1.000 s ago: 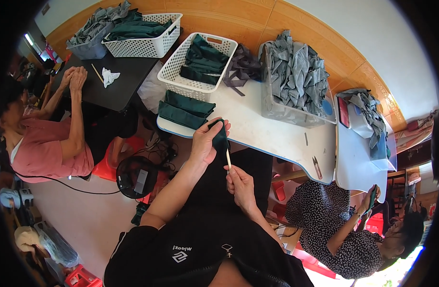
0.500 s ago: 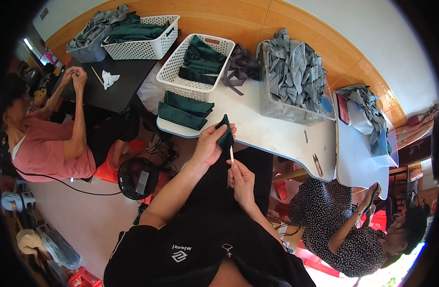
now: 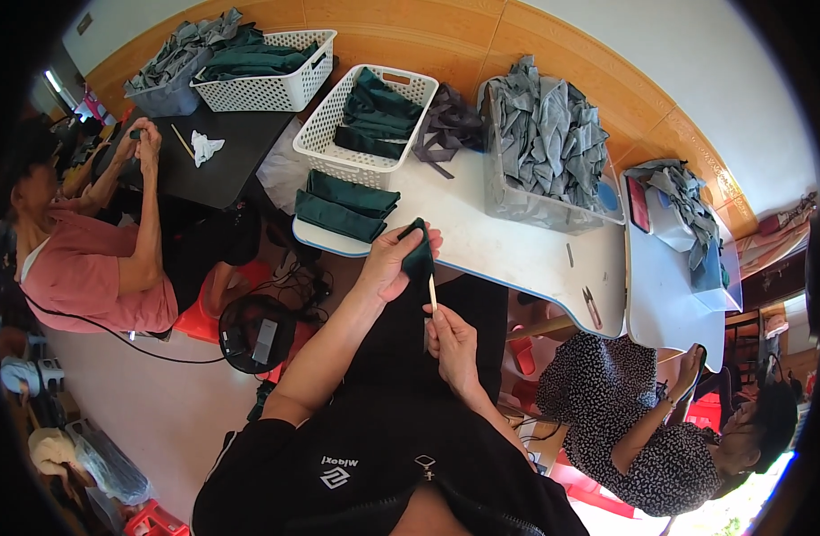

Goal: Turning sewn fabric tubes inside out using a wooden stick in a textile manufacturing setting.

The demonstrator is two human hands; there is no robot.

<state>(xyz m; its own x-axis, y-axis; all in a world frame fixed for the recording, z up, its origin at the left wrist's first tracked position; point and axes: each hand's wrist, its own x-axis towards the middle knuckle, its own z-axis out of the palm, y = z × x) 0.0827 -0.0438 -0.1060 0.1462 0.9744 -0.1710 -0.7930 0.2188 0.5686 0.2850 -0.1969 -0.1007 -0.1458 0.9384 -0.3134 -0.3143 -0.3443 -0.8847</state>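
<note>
Far left on the black table (image 3: 235,165) there's a grey bin (image 3: 164,94) stuffed w/ grey fabric, and right next to it a white lattice basket (image 3: 276,85) holding dark green cloth. Next over, on the white table (image 3: 508,246), a second white basket (image 3: 325,147) has folded dark green pieces inside, w/ a stack of folded green pieces (image 3: 343,205) lying just in front of it on the tabletop. Further right a clear tub (image 3: 526,201) is piled high w/ grey fabric pieces. Now the actual work: the left hand (image 3: 392,263) is closed around a small dark green fabric piece (image 3: 419,255), fingers wrapped tight, holding it up at the near edge of the white table, over the lap. The piece looks bunched up, dark, kinda pouch-shaped, can't tell more. Just below it the right hand (image 3: 450,339) pinches a thin pale stick (image 3: 433,293) btwn thumb and fingers, stick standing upright w/ its tip right under the fabric.
</note>
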